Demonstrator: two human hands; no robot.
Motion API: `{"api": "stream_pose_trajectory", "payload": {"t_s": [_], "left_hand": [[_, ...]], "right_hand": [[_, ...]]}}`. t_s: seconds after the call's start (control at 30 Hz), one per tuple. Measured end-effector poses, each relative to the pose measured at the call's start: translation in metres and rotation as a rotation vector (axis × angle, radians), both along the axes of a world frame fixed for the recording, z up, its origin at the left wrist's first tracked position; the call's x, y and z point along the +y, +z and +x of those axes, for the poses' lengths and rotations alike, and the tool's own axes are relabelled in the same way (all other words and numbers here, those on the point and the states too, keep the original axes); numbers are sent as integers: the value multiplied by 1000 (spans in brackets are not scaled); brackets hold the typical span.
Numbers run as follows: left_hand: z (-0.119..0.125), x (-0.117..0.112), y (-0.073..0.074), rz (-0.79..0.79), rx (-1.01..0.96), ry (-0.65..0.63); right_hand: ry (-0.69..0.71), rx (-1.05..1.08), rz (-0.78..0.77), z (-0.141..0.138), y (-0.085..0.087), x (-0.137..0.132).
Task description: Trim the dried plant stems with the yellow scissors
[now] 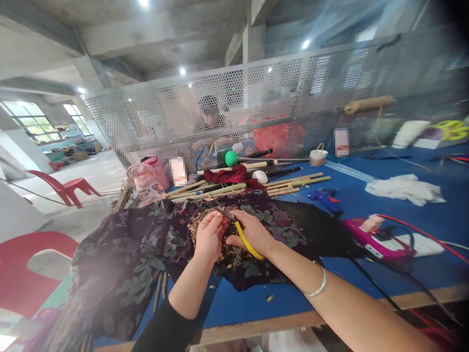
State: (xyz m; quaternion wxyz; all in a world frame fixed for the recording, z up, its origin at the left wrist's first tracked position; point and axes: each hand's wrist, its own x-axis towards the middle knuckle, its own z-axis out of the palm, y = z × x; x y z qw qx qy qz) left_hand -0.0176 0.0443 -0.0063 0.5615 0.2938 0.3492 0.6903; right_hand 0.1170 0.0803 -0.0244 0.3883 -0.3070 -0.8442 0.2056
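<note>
My right hand (254, 233) is wrapped round a pair of scissors (249, 242) with yellow handles, their dark blades pointing toward my left hand. My left hand (210, 234) is pinched closed beside the blade tips; what its fingertips hold is too small to make out. Under both hands lies a heap of dry brown plant bits (194, 222), partly hidden by them. The heap rests on a dark floral cloth (157, 239) spread over the blue table (293, 298).
Bamboo sticks (293, 186), a dark red cloth (234, 176) and a green ball (231, 158) lie behind the heap. To the right are a blue glue gun (326, 199), a pink power strip (377, 239) with cables and white cloth (405, 188). A person (209, 117) sits beyond the perforated screen (157, 112).
</note>
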Motion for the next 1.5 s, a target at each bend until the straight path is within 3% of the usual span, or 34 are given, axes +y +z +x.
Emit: {"api": "stream_pose_trajectory", "payload": {"t_s": [0.33,0.5,0.73,0.97,1.27,1.5], "left_hand": [[8,-3,-5,49,118,27],[7,-1,-8,44,127,60],[13,-5,-1,27,83,56],[10,-2,-7,47,122,89],[8,-2,-8,102,164,102],[6,2,-11,50,131,99]], "right_hand": [[-64,-25,108,-2,4,-5],[-103,-62,137,0,5,-3],[-110,-72,142,0,7,-4],[-163,-140,176,2,11,-4],[-195,-46,107,2,3,-3],[-214,-52,91,1,-7,4]]}}
